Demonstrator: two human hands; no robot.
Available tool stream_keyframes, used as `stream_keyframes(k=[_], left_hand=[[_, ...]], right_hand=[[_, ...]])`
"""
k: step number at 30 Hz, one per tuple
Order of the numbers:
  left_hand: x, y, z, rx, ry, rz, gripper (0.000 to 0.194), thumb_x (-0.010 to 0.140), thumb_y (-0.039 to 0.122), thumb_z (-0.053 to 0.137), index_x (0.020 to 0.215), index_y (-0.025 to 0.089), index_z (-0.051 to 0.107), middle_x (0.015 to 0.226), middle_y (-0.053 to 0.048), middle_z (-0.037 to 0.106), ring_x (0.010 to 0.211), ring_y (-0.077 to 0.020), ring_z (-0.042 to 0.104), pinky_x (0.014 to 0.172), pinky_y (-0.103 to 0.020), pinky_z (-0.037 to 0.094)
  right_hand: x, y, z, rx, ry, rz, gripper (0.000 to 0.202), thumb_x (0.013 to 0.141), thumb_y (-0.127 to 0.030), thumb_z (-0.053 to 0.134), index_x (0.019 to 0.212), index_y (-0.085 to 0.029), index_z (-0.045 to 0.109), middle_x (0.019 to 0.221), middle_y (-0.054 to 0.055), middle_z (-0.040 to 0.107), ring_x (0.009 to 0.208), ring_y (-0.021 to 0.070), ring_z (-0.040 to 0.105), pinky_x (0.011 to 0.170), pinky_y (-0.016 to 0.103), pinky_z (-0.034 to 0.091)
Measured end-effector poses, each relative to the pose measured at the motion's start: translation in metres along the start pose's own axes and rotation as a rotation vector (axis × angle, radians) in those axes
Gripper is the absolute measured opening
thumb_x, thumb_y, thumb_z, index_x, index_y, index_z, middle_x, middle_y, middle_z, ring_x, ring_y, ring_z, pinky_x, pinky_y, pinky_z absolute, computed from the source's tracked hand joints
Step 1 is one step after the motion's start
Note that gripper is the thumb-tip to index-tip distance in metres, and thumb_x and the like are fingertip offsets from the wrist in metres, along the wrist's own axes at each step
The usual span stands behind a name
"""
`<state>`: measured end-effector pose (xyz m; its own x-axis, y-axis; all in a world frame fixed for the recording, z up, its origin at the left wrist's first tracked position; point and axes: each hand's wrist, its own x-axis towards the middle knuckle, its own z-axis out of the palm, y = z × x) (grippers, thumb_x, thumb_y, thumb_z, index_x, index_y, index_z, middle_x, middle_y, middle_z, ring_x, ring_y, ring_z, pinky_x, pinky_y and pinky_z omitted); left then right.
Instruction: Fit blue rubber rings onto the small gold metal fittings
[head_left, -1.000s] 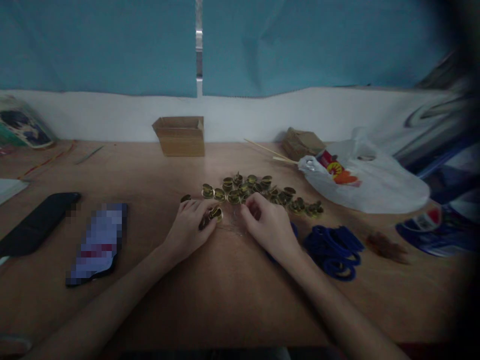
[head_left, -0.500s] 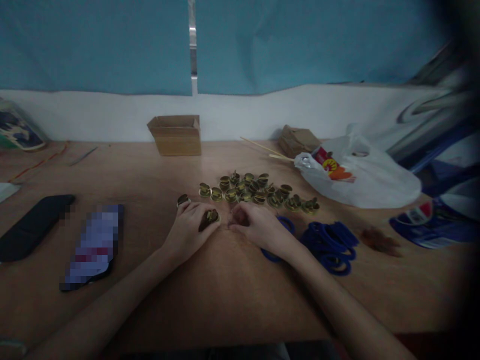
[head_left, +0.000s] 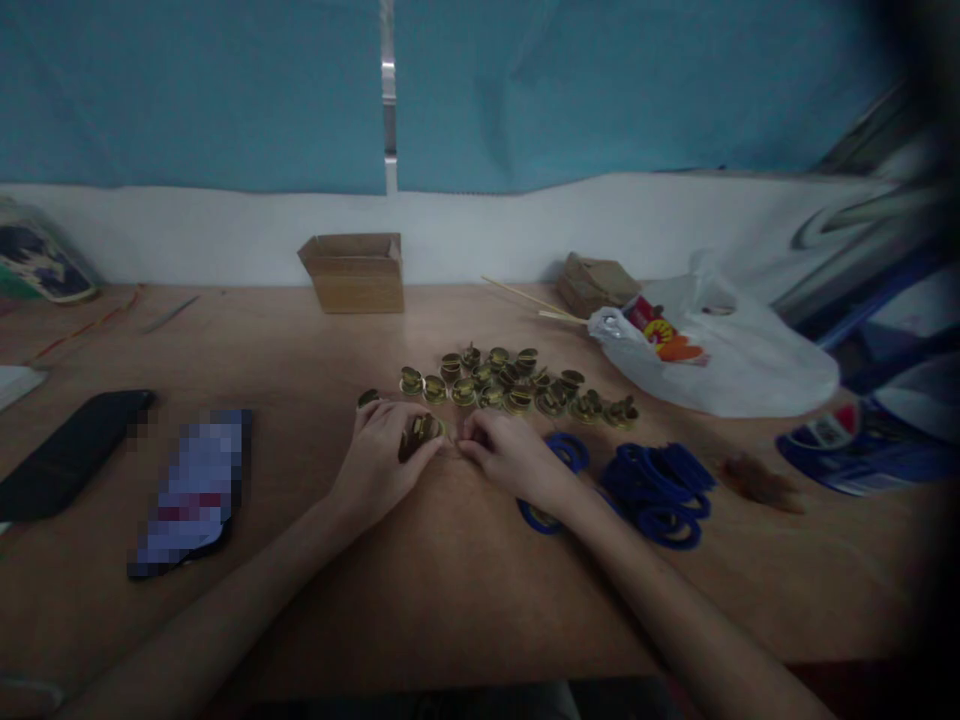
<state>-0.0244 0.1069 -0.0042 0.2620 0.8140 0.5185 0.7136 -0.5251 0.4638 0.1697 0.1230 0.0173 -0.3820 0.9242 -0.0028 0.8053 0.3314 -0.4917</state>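
My left hand [head_left: 384, 450] curls round a brass-coloured round metal piece [head_left: 422, 430], its thumb and fingers on either side of it. To the right, my right hand [head_left: 510, 452] has thumb and index finger pinched together beside that piece; what lies between the fingertips is too small to make out. Several similar brass pieces [head_left: 517, 397] stand grouped on the table just beyond my hands, and another [head_left: 367, 398] sits behind my left fingers. Blue rings [head_left: 568, 452] lie near and partly under my right wrist, with a pile of blue rings [head_left: 660, 490] further right.
An open cardboard box [head_left: 360, 280] stands at the back. A phone [head_left: 199, 490] and a black case [head_left: 75, 450] lie at the left. At the right are a white plastic bag [head_left: 750, 350], a brown paper packet [head_left: 596, 283], thin sticks [head_left: 525, 293] and a blue package [head_left: 877, 450].
The metal piece in my left hand has tilted or turned slightly. My right fingertips have closed in a little towards it. The whole view has shifted slightly.
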Motion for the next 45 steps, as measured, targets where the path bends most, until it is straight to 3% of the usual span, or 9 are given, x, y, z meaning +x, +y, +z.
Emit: stream_keyframes(k=[8, 12, 17, 20, 27, 30, 36, 45], left_hand=[[0.002, 0.003, -0.002, -0.067, 0.049, -0.064, 0.023, 0.08, 0.024, 0.066, 0.099, 0.021, 0.056, 0.099, -0.006, 0.069, 0.094, -0.0234, 0.063, 0.089, -0.044, 0.044], [0.003, 0.007, -0.005, -0.294, 0.056, -0.18, 0.026, 0.08, 0.024, 0.065, 0.104, 0.021, 0.054, 0.104, -0.007, 0.067, 0.093, -0.0206, 0.065, 0.083, -0.037, 0.051], [0.004, 0.013, -0.007, -0.575, 0.073, -0.228, 0.024, 0.083, 0.024, 0.063, 0.104, 0.021, 0.052, 0.106, -0.008, 0.066, 0.097, -0.0193, 0.065, 0.085, -0.034, 0.051], [0.006, 0.018, -0.012, -0.723, 0.06, -0.258, 0.02, 0.084, 0.025, 0.061, 0.102, 0.019, 0.053, 0.106, -0.009, 0.066, 0.099, -0.0192, 0.064, 0.087, -0.033, 0.049], [0.012, 0.016, -0.024, -1.259, -0.134, -0.474, 0.017, 0.088, 0.033, 0.057, 0.099, 0.02, 0.055, 0.115, -0.007, 0.066, 0.101, -0.0201, 0.066, 0.095, -0.039, 0.047], [0.013, 0.012, -0.023, -1.455, -0.23, -0.532, 0.021, 0.085, 0.036, 0.06, 0.098, 0.019, 0.056, 0.108, -0.008, 0.069, 0.1, -0.0235, 0.068, 0.095, -0.042, 0.048], [0.014, 0.01, -0.022, -1.495, -0.249, -0.605, 0.024, 0.087, 0.038, 0.054, 0.1, 0.018, 0.059, 0.104, -0.01, 0.07, 0.105, -0.0245, 0.066, 0.098, -0.041, 0.048], [0.016, 0.014, -0.027, -1.574, -0.239, -0.727, 0.026, 0.091, 0.034, 0.044, 0.101, 0.017, 0.062, 0.108, -0.01, 0.071, 0.106, -0.0252, 0.066, 0.102, -0.046, 0.044]], right_hand=[[-0.002, -0.001, -0.005, 0.001, 0.069, -0.028, 0.008, 0.085, -0.013, 0.054, 0.078, -0.018, 0.054, 0.079, 0.005, 0.061, 0.075, 0.0173, 0.055, 0.067, 0.028, 0.037], [-0.002, -0.005, -0.016, 0.168, 0.155, -0.012, 0.012, 0.087, -0.017, 0.049, 0.075, -0.019, 0.051, 0.075, 0.003, 0.059, 0.072, 0.0166, 0.054, 0.067, 0.028, 0.039], [-0.001, -0.004, -0.019, 0.372, 0.185, -0.018, 0.013, 0.088, -0.025, 0.047, 0.077, -0.02, 0.05, 0.074, 0.002, 0.056, 0.071, 0.016, 0.051, 0.065, 0.028, 0.039], [-0.001, -0.006, -0.019, 0.476, 0.162, -0.003, 0.014, 0.089, -0.03, 0.048, 0.078, -0.02, 0.049, 0.072, 0.0, 0.051, 0.068, 0.0148, 0.047, 0.062, 0.026, 0.038], [-0.006, -0.013, -0.024, 0.792, 0.009, 0.023, 0.023, 0.087, -0.04, 0.052, 0.076, -0.021, 0.046, 0.067, -0.003, 0.041, 0.059, 0.0111, 0.04, 0.054, 0.024, 0.033], [-0.007, -0.012, -0.027, 0.881, -0.035, 0.034, 0.028, 0.084, -0.045, 0.057, 0.075, -0.02, 0.046, 0.066, -0.004, 0.042, 0.058, 0.0102, 0.04, 0.054, 0.024, 0.033], [-0.007, -0.012, -0.026, 0.947, -0.13, 0.041, 0.032, 0.081, -0.049, 0.06, 0.078, -0.019, 0.049, 0.066, -0.005, 0.044, 0.056, 0.0087, 0.041, 0.055, 0.024, 0.034], [-0.007, -0.013, -0.024, 0.912, -0.149, 0.026, 0.031, 0.083, -0.047, 0.058, 0.078, -0.019, 0.048, 0.068, -0.005, 0.045, 0.058, 0.0087, 0.044, 0.056, 0.024, 0.038]])
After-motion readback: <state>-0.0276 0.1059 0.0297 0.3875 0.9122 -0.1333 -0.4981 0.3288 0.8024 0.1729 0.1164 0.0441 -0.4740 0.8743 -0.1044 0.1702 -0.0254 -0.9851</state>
